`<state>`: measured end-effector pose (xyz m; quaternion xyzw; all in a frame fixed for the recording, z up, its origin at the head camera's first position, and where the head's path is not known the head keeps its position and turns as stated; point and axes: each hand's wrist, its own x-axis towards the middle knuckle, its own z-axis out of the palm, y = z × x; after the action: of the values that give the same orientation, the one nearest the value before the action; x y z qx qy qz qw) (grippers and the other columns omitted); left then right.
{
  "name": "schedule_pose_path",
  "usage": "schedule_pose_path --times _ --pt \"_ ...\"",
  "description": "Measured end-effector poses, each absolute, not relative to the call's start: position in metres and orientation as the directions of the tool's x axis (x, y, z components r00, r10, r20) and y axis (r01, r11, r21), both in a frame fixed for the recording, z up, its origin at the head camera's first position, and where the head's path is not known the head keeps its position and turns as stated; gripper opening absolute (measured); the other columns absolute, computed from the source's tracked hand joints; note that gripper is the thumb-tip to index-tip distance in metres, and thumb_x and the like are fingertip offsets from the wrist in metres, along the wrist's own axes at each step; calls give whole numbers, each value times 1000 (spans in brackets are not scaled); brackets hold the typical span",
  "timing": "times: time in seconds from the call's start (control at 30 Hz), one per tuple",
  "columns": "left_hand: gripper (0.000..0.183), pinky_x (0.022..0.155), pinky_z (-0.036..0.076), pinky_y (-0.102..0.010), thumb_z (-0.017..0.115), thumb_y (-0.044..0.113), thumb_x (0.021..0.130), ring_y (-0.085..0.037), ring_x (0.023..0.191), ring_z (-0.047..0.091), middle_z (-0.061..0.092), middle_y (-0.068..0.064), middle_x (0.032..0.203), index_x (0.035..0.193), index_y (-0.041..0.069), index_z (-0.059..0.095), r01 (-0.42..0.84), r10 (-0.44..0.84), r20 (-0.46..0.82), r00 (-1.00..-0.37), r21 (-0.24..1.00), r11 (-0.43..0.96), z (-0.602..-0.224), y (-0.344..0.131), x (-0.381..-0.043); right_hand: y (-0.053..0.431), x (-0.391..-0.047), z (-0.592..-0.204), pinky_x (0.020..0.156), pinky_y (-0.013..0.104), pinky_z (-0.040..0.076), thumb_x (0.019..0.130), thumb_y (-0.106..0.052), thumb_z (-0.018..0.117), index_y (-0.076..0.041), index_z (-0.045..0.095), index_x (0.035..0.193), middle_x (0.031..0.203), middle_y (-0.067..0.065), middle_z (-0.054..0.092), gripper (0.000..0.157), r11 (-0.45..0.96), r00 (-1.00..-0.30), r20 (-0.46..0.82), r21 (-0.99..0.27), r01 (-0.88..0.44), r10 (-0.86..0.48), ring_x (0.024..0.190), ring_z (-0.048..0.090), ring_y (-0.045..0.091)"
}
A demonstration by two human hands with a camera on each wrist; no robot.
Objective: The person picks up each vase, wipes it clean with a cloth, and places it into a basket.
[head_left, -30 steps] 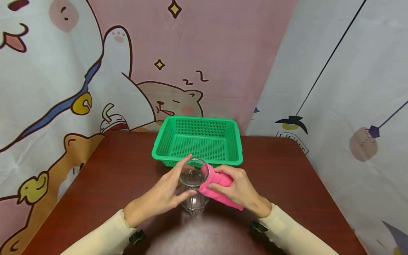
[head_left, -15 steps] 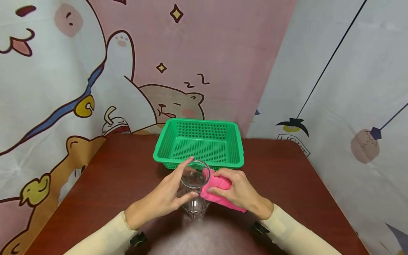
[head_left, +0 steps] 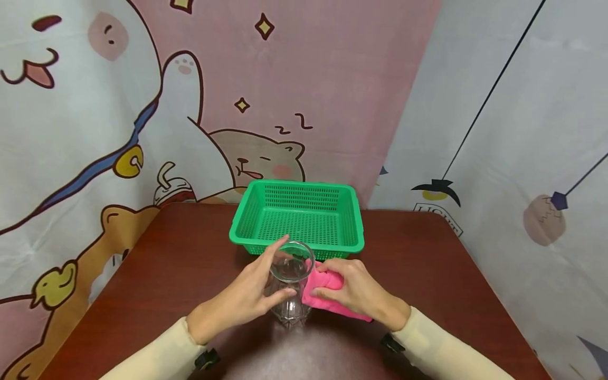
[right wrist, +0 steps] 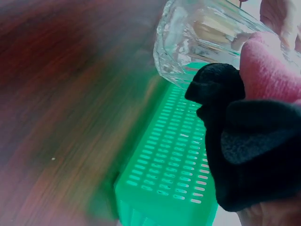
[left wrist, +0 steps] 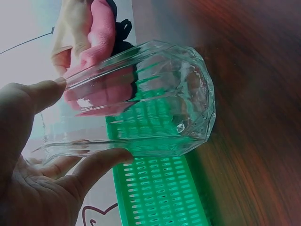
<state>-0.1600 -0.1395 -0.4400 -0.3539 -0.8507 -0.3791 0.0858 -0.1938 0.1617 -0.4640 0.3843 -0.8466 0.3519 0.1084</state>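
Observation:
My left hand [head_left: 247, 295] grips a clear glass vase [head_left: 291, 306] from its left side, thumb in front and fingers behind. The vase has a round open rim and a faceted lower body, seen side-on in the left wrist view. My right hand [head_left: 353, 290] pinches a folded pink cloth [head_left: 328, 306] against the vase's right side, just below the rim. Through the glass [left wrist: 174, 99], the cloth [left wrist: 106, 92] shows pink in the left wrist view. A black fabric piece [right wrist: 254, 155] beside the cloth covers much of the right wrist view.
A green perforated plastic basket [head_left: 296, 247] stands right behind the vase on the dark red-brown table [head_left: 418, 274]. A cartoon-printed curtain [head_left: 351, 79] hangs along the table's back and sides.
The head view has tilted up slightly, so the scene sits lower. My right hand and the pink cloth have slid a little down along the vase. My left hand keeps its grip.

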Motion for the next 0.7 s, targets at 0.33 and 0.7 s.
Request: schedule_pose_path --times 0.33,0.7 --pt "112 77 63 -33 92 23 104 -20 83 65 71 -17 152 185 13 16 645 525 392 -755 586 490 -440 -140 -159 165 -193 -469 65 16 53 95 -31 101 -15 84 114 93 -6 81 30 482 -686 383 -504 -716 -618 77 58 -3" --pt "113 80 64 -35 92 25 104 -21 88 66 72 -14 153 185 11 15 658 532 399 -747 561 502 -438 -139 -159 168 -192 -475 68 17 49 95 -34 101 -15 80 106 82 -12 68 30 527 -684 315 -456 -717 -658 77 52 -1"
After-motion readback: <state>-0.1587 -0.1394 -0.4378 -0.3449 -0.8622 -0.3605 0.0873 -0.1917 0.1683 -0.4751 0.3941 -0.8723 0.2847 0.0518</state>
